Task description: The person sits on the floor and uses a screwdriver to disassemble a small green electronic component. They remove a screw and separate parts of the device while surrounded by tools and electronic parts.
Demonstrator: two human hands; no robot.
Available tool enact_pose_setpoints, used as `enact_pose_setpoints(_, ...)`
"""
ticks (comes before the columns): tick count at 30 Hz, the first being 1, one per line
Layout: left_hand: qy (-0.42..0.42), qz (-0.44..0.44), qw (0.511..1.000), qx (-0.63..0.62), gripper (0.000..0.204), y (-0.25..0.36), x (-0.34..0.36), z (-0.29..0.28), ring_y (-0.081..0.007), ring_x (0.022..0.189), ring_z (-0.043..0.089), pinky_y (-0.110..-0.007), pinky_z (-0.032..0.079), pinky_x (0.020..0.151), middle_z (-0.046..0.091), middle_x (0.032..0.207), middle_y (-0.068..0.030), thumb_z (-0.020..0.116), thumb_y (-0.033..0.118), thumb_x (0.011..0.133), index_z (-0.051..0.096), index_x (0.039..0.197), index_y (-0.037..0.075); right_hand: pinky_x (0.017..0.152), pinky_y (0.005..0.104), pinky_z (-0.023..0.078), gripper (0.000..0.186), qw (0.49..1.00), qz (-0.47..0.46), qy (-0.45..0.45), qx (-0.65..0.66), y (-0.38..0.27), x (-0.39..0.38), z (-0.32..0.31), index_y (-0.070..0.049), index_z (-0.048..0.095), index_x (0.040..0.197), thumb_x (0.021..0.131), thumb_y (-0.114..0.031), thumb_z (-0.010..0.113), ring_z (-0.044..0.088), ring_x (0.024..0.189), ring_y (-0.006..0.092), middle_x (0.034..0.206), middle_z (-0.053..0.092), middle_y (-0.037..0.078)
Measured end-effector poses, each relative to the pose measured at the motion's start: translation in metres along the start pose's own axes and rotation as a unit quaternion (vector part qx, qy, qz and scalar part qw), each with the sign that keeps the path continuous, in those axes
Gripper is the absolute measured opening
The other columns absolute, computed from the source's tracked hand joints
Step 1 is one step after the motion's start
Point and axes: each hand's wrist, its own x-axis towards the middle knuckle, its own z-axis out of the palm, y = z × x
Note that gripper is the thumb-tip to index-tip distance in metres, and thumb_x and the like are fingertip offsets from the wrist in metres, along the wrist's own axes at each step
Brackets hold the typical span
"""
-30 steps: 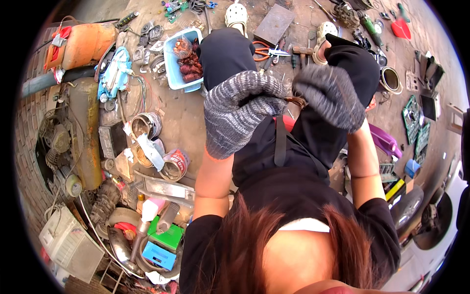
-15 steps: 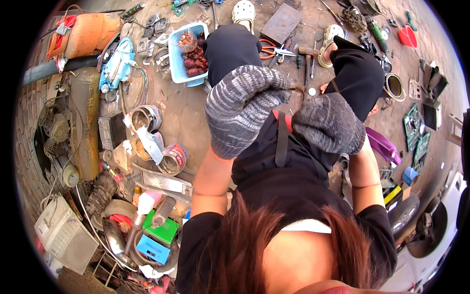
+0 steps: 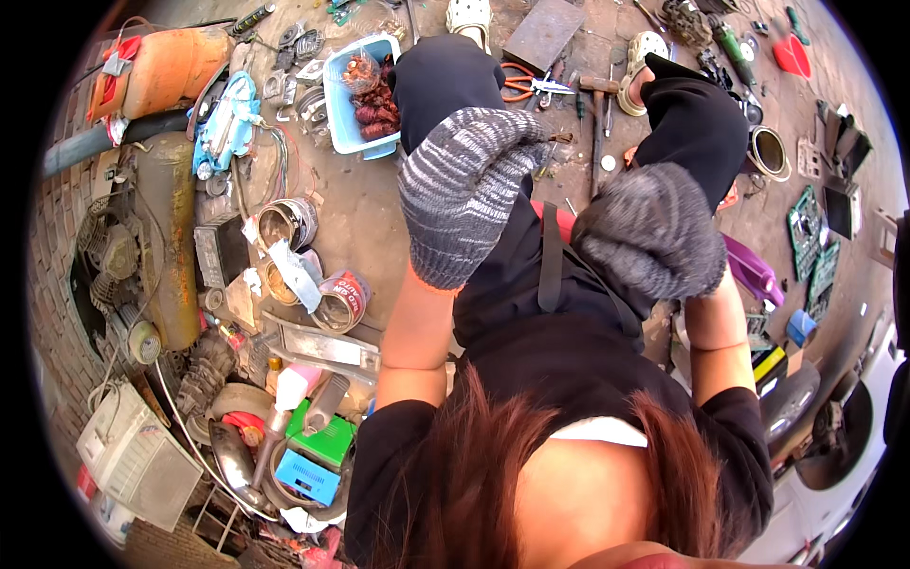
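My left hand (image 3: 463, 190), in a grey knitted glove with an orange cuff edge, is closed above my lap. A small brown piece (image 3: 562, 137) sticks out at its fingertips, too small to name. My right hand (image 3: 652, 232), in a matching glove, is curled closed over my other thigh and slightly blurred. Whatever it holds, if anything, is hidden. Beyond my left hand, beside my knee, stands a light blue plastic basket (image 3: 353, 142) with reddish-brown copper windings (image 3: 377, 116) in it.
Ahead on the floor lie orange-handled shears (image 3: 533, 83), a hammer (image 3: 598, 87) and a dark metal plate (image 3: 543, 34). Open tins (image 3: 339, 302), an orange gas cylinder (image 3: 175, 66) and piled scrap are at left. A purple plastic piece (image 3: 754, 270) and green trays (image 3: 806, 220) are at right.
My right hand has turned and shifted slightly toward me and to the right, apart from the left. The left hand has moved a little away from it, with the brown piece still at its fingertips.
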Motion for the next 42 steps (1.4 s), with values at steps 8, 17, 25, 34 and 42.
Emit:
enact_pose_setpoints(8,-0.007,-0.234,0.881,-0.411,0.024,0.012,0.000,-0.006,-0.0175,0.084,0.067,-0.029,0.056,0.074,0.067,0.094,-0.0132,0.067,-0.011,0.078,0.064,0.101,-0.006,0.074,0.0379,0.051,0.020,0.988,0.066,0.117,-0.074,0.045,-0.002,0.019,-0.002,0.066,0.098,0.086,-0.017,0.060,0.064,0.083,0.0312,0.092,0.066,0.014)
enact_pose_setpoints(17,-0.040,-0.053,0.989,-0.131,0.023,0.002,-0.005,0.007,-0.0174,0.084,0.065,-0.031,0.055,0.076,0.068,0.091,-0.0106,0.065,-0.012,0.078,0.065,0.099,-0.004,0.072,0.0383,0.051,0.021,0.979,0.015,0.171,-0.106,0.033,0.011,-0.013,-0.004,0.067,0.101,0.082,-0.011,0.063,0.065,0.082,0.0301,0.093,0.067,0.011)
enact_pose_setpoints(25,0.042,-0.023,0.998,-0.037,0.022,-0.009,0.003,0.010,-0.0156,0.082,0.064,-0.028,0.054,0.076,0.068,0.090,-0.0088,0.069,-0.011,0.074,0.066,0.095,-0.004,0.069,0.0385,0.050,0.017,0.995,0.057,-0.068,0.041,0.025,-0.014,0.016,-0.004,0.067,0.094,0.082,-0.015,0.065,0.065,0.083,0.0311,0.090,0.066,0.014)
enact_pose_setpoints(34,-0.006,-0.198,0.927,-0.318,0.019,0.013,0.008,0.006,-0.0166,0.080,0.065,-0.029,0.056,0.073,0.067,0.093,-0.0106,0.066,-0.012,0.078,0.065,0.095,-0.005,0.073,0.0398,0.050,0.018,0.994,0.082,0.026,-0.068,0.052,-0.008,0.010,-0.003,0.066,0.097,0.085,-0.015,0.061,0.063,0.085,0.0316,0.100,0.065,0.014)
enact_pose_setpoints(42,-0.064,-0.053,0.994,-0.064,0.022,-0.004,0.001,0.012,-0.0166,0.083,0.065,-0.029,0.055,0.075,0.067,0.089,-0.0094,0.066,-0.013,0.076,0.065,0.096,-0.004,0.072,0.0383,0.051,0.020,0.978,-0.004,0.124,-0.169,0.039,0.000,-0.015,-0.003,0.066,0.100,0.084,-0.016,0.061,0.063,0.087,0.0315,0.094,0.066,0.014)
